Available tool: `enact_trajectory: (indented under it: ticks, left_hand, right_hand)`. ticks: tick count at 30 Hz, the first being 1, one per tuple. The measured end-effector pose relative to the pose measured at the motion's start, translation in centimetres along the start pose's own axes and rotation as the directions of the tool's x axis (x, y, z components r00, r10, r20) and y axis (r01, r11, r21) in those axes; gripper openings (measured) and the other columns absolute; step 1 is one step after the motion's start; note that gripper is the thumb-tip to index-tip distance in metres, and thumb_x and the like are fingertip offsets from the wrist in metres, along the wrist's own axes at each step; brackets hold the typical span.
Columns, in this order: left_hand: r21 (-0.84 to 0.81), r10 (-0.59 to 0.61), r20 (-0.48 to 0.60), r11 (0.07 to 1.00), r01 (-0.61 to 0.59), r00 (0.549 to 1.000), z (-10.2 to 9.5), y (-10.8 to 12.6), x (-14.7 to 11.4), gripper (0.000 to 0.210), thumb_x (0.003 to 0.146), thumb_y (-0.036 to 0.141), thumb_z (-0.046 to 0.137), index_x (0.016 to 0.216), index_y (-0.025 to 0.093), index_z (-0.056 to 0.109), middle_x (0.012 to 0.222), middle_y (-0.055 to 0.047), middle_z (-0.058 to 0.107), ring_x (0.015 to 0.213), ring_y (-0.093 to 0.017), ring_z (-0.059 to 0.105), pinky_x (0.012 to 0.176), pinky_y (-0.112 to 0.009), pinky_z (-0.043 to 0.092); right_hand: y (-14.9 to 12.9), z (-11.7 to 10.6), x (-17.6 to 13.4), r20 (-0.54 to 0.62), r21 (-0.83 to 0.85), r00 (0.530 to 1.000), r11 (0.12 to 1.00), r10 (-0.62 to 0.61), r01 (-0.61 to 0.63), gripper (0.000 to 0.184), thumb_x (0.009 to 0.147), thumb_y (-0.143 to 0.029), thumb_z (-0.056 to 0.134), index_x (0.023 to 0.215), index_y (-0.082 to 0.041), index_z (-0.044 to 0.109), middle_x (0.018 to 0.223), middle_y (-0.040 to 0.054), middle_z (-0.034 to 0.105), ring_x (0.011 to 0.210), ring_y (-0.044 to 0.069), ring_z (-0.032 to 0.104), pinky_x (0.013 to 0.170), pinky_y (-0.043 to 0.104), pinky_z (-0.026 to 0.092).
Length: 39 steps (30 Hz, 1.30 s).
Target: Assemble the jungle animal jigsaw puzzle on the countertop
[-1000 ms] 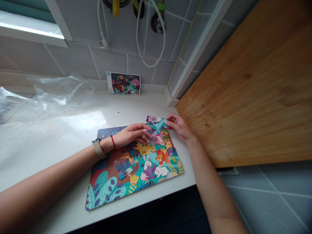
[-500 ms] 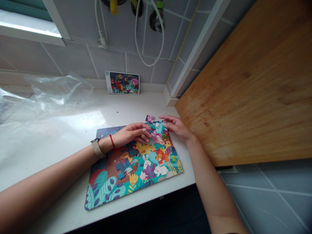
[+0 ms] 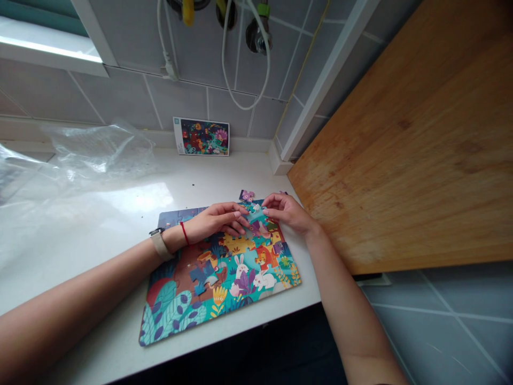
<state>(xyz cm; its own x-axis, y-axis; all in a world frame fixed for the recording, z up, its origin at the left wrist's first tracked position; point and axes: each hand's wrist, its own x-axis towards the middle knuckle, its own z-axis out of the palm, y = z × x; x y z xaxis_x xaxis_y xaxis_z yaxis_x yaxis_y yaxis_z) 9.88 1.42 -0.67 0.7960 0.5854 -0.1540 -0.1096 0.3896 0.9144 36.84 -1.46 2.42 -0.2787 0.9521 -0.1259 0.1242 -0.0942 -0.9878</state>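
A colourful jigsaw puzzle [image 3: 224, 283] with rabbits, leaves and flowers lies in its board on the white counter. My right hand [image 3: 289, 213] pinches a teal puzzle piece [image 3: 257, 215] between thumb and fingers, over the upper right part of the puzzle. My left hand [image 3: 220, 218] lies across the upper middle of the puzzle, fingers stretched out loosely, their tips close to the teal piece. A pink and purple puzzle piece [image 3: 247, 196] lies loose just beyond the board's far edge. Part of another dark piece [image 3: 284, 192] shows behind my right hand.
A picture card [image 3: 205, 137] of the puzzle leans against the tiled wall. Crumpled clear plastic [image 3: 100, 147] covers the counter's left side. A wooden panel [image 3: 404, 144] rises close on the right. A white cable [image 3: 224, 69] hangs from above.
My right hand has moved a little left with the teal piece, bringing it nearer my left fingertips. A dark piece behind the right hand has come into view. My left hand stays put.
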Motion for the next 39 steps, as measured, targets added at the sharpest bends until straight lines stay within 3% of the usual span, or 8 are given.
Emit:
enact_trajectory:
  ticks: [12,14,19,26,29,33,36,39]
  left_hand:
    - [-0.009,0.026,-0.013,1.0,-0.026,1.0,0.4,0.3,-0.3,0.043,0.099,0.037,0.07,0.135,0.021,0.053,0.108,-0.01,0.078,0.09,-0.017,0.076,0.083,-0.032,0.06]
    - [-0.018,0.028,-0.02,0.999,-0.029,0.999,0.4,0.4,-0.3,0.046,0.099,0.037,0.071,0.138,0.022,0.051,0.107,-0.01,0.078,0.09,-0.017,0.076,0.082,-0.032,0.06]
    - [-0.019,0.012,-0.019,1.0,-0.012,1.0,0.3,0.2,-0.1,0.038,0.096,0.04,0.075,0.122,0.017,0.061,0.108,-0.012,0.078,0.088,-0.017,0.076,0.081,-0.031,0.061]
    - [-0.028,0.022,-0.014,0.999,-0.023,1.0,0.1,0.0,-0.1,0.032,0.098,0.037,0.072,0.12,0.016,0.063,0.108,-0.012,0.078,0.088,-0.017,0.076,0.082,-0.031,0.062]
    - [-0.025,0.023,-0.016,0.999,-0.023,1.0,0.2,0.0,-0.1,0.031,0.097,0.037,0.073,0.117,0.015,0.064,0.108,-0.012,0.078,0.088,-0.016,0.076,0.081,-0.03,0.062]
    - [-0.035,0.018,-0.012,0.999,-0.018,1.0,0.2,0.1,-0.1,0.034,0.096,0.038,0.075,0.12,0.016,0.063,0.107,-0.011,0.079,0.088,-0.017,0.076,0.081,-0.03,0.062]
    - [-0.038,0.03,-0.009,0.999,-0.031,0.999,0.2,0.0,-0.1,0.033,0.096,0.039,0.074,0.118,0.016,0.065,0.106,-0.011,0.079,0.087,-0.016,0.076,0.081,-0.03,0.062]
    - [-0.046,0.037,0.003,0.998,-0.037,0.999,0.1,-0.1,-0.1,0.03,0.097,0.038,0.073,0.116,0.015,0.067,0.106,-0.012,0.079,0.087,-0.016,0.076,0.08,-0.029,0.061]
  right_hand:
    - [0.1,0.1,0.3,-0.127,0.032,0.992,0.999,-0.024,0.028,0.04,0.064,-0.044,0.094,0.079,-0.021,0.066,0.073,-0.0019,0.067,0.065,0.014,0.061,0.061,0.026,0.047]
    - [0.3,-0.2,0.6,-0.236,0.044,0.971,0.998,-0.042,0.054,0.041,0.064,-0.047,0.093,0.078,-0.022,0.065,0.071,-0.0017,0.066,0.064,0.014,0.061,0.057,0.026,0.046]
    - [0.7,-1.2,1.3,-0.525,0.142,0.851,0.985,-0.011,0.1,0.048,0.057,-0.047,0.096,0.08,-0.022,0.062,0.07,-0.0026,0.067,0.066,0.014,0.065,0.054,0.022,0.049]
    - [1.5,-1.2,1.6,-0.552,0.24,0.83,0.969,0.084,0.062,0.051,0.051,-0.045,0.098,0.08,-0.021,0.064,0.076,0.0001,0.07,0.076,0.017,0.072,0.063,0.026,0.059]
    - [2.2,-1.6,1.8,-0.602,0.134,0.797,0.99,0.046,0.044,0.049,0.056,-0.044,0.094,0.086,-0.02,0.065,0.085,0.0012,0.07,0.074,0.016,0.069,0.06,0.025,0.056]
    - [2.8,-1.6,2.0,-0.642,-0.211,0.751,0.977,-0.156,0.023,0.042,0.071,-0.05,0.083,0.095,-0.021,0.067,0.089,0.0027,0.069,0.07,0.016,0.062,0.062,0.028,0.052]
    - [2.5,-0.6,2.2,-0.499,-0.472,0.796,0.877,-0.344,0.083,0.027,0.084,-0.046,0.073,0.094,-0.021,0.071,0.098,0.0063,0.07,0.078,0.018,0.062,0.077,0.033,0.054]
    - [1.5,0.9,2.8,-0.291,-0.632,0.869,0.762,-0.401,0.14,0.02,0.09,-0.038,0.068,0.102,-0.023,0.075,0.109,0.0085,0.07,0.096,0.022,0.066,0.09,0.035,0.053]
